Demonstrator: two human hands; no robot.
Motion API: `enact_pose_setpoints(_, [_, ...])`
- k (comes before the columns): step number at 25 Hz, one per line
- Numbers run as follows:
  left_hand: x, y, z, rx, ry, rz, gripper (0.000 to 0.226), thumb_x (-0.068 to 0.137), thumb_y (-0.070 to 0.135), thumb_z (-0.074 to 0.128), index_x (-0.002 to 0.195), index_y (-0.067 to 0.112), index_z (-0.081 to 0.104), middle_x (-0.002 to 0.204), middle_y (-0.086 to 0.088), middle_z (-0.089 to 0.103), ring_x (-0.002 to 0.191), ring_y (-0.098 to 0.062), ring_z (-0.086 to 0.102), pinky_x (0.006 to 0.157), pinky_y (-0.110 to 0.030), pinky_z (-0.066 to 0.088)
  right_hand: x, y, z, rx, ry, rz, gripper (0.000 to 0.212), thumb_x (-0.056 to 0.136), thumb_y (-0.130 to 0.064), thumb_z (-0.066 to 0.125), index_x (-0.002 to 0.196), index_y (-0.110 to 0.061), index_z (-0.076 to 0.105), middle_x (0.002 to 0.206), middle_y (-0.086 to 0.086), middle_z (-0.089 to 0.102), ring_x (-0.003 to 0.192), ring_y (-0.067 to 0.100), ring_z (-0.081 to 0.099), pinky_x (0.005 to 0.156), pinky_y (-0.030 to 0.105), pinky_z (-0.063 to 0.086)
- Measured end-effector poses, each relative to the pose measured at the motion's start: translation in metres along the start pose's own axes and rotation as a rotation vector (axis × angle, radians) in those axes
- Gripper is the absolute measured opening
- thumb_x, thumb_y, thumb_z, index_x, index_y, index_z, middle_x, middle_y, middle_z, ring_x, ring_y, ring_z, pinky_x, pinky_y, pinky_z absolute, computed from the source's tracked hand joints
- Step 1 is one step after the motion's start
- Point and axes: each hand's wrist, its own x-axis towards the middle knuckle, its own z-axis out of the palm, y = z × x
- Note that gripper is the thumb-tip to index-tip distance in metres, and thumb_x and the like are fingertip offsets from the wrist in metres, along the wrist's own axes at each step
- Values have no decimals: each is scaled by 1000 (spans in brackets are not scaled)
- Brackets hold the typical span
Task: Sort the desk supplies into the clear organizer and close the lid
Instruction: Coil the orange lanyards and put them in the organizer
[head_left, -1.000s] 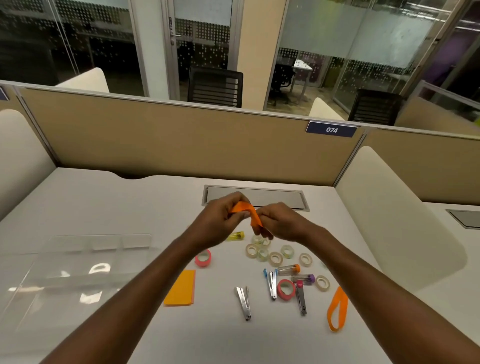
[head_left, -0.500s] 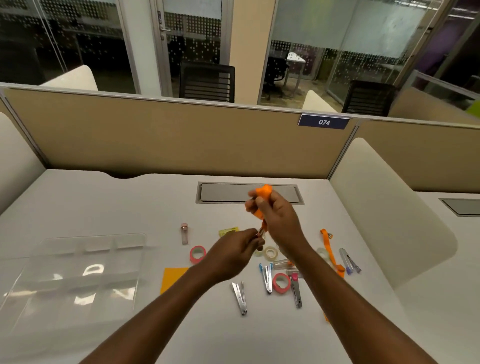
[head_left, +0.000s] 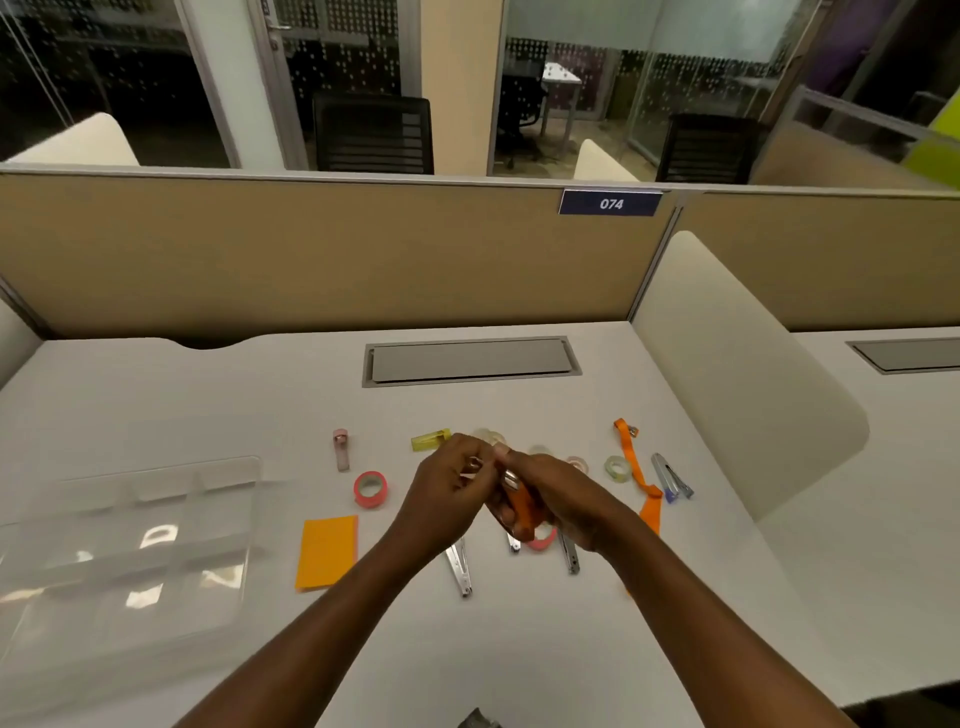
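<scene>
Both hands meet above the middle of the white desk. My right hand (head_left: 563, 496) grips a folded orange strap (head_left: 522, 506) with a metal clip at its end. My left hand (head_left: 449, 486) pinches that clip end. The clear organizer (head_left: 130, 545) lies open at the left, its compartments showing only reflections. On the desk lie a pink tape roll (head_left: 370, 489), an orange sticky-note pad (head_left: 327, 552), a second orange strap (head_left: 636, 475), small clear tape rolls (head_left: 617, 467), and metal clips (head_left: 460, 569).
A pink tube (head_left: 341, 449) and a yellow tube (head_left: 430, 439) lie behind the hands, two more clips (head_left: 671, 477) at the right. A grey cable hatch (head_left: 470, 360) sits near the tan partition (head_left: 311, 249). A cream divider (head_left: 737, 374) bounds the desk's right side.
My hands have come down from chest height toward the desk and drawn together again on the orange strap. The camera has shifted, bringing the second strap and right clips into view.
</scene>
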Motion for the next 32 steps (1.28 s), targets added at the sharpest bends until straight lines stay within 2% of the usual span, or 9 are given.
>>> enact_pose_setpoints(4, [-20, -3, 32, -474, -108, -311, 25, 100, 31, 54, 103, 6, 50, 65, -9, 67, 60, -26, 68, 57, -27, 54, -15, 27, -7, 292, -52, 139, 51, 88, -60, 60, 80, -11, 66, 71, 9, 62, 59, 19, 58, 60, 29, 48])
enact_pose_setpoints(6, [-26, -8, 50, -495, -144, -457, 25, 99, 35, 54, 102, 10, 56, 63, -6, 61, 59, -23, 64, 58, -35, 54, -26, 43, -12, 454, -120, 197, 40, 90, -49, 61, 84, -9, 63, 73, 9, 63, 62, 18, 60, 65, 28, 51])
enact_pose_setpoints(8, [-34, -12, 70, -462, -182, -572, 32, 98, 39, 49, 83, 13, 59, 60, -4, 57, 57, -19, 58, 60, -35, 50, -36, 58, -16, 582, -147, 218, 33, 93, -35, 55, 100, -3, 61, 80, 12, 66, 68, 21, 64, 78, 36, 52])
enact_pose_setpoints(11, [-46, -14, 100, -461, -85, -700, 33, 98, 39, 47, 84, 15, 65, 76, -8, 67, 71, -23, 66, 62, -36, 55, -49, 79, -22, 602, -24, 255, 42, 98, -20, 49, 126, 10, 54, 102, 25, 68, 91, 35, 68, 97, 52, 50])
enact_pose_setpoints(15, [-54, -12, 135, -601, -37, -854, 30, 100, 36, 47, 105, 16, 69, 97, -11, 75, 86, -31, 74, 62, -38, 60, -65, 86, -26, 137, 261, 325, 33, 98, -32, 55, 117, -8, 66, 113, 17, 70, 104, 29, 68, 98, 47, 54])
enact_pose_setpoints(21, [-49, -9, 178, -694, 76, -929, 26, 100, 38, 49, 102, 23, 70, 92, -6, 78, 82, -24, 76, 63, -37, 59, -79, 88, -40, -305, 281, 322, 38, 104, -36, 39, 110, -9, 64, 108, 13, 68, 98, 24, 66, 80, 31, 52])
enact_pose_setpoints(24, [-44, -8, 193, -768, 154, -942, 28, 99, 37, 50, 94, 21, 73, 91, -6, 78, 85, -20, 76, 71, -36, 57, -83, 92, -49, -477, 344, 232, 35, 102, -32, 45, 101, -11, 72, 97, 10, 72, 90, 22, 68, 83, 34, 56])
enact_pose_setpoints(27, [-40, -5, 206, -832, 238, -936, 41, 98, 36, 51, 67, 26, 77, 84, -2, 77, 84, -20, 73, 73, -32, 54, -87, 100, -49, -626, 504, 89, 28, 99, -28, 51, 101, -15, 76, 97, 6, 70, 84, 16, 66, 79, 32, 57])
enact_pose_setpoints(32, [-34, -3, 214, -1018, 360, -1017, 28, 95, 39, 59, 90, 17, 75, 82, -9, 77, 76, -20, 76, 63, -30, 55, -94, 110, -38, -925, 665, -140, 31, 100, -35, 50, 118, -18, 68, 111, 0, 69, 100, 14, 62, 87, 30, 54])
